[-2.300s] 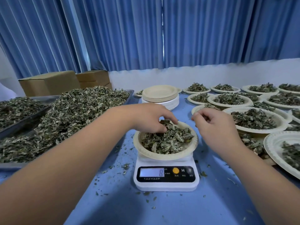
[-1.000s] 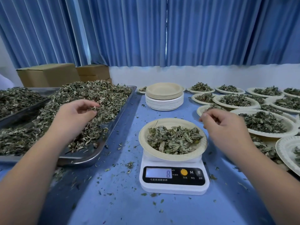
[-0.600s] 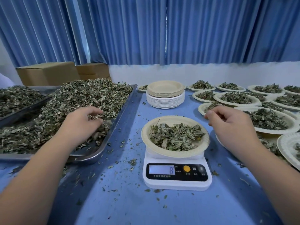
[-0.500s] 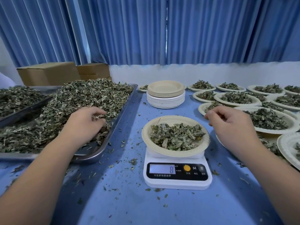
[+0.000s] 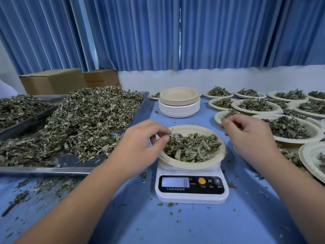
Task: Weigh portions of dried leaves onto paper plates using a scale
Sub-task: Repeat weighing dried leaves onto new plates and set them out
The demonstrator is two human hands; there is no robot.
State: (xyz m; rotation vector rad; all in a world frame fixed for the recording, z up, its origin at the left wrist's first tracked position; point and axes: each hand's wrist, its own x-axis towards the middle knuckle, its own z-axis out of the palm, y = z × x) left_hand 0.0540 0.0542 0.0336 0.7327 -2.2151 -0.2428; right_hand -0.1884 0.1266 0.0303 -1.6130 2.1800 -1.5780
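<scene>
Fingertips (image 5: 165, 138) of the left hand (image 5: 139, 145) pinch a tuft at nine o'clock of the dried leaves (image 5: 191, 147) in the paper plate (image 5: 218, 161) on the digital scale (image 5: 191, 196); the right hand (image 5: 251, 138), loosely curled and empty, hovers off three o'clock, farther away.

tray (image 5: 52, 170): was shiny bare metal
paper plate (image 5: 193, 165): was matt paper
scale (image 5: 191, 198): was smooth plastic
dried leaves (image 5: 191, 148): were rough, matt

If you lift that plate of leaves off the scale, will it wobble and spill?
Maybe. The paper plate looks thin, like the ones in the stack, so it may flex when lifted. The dried leaves lie loose and heaped, and crumbs dot the table, so some could slide off. It should feel light: the scale shows only a single digit.
</scene>
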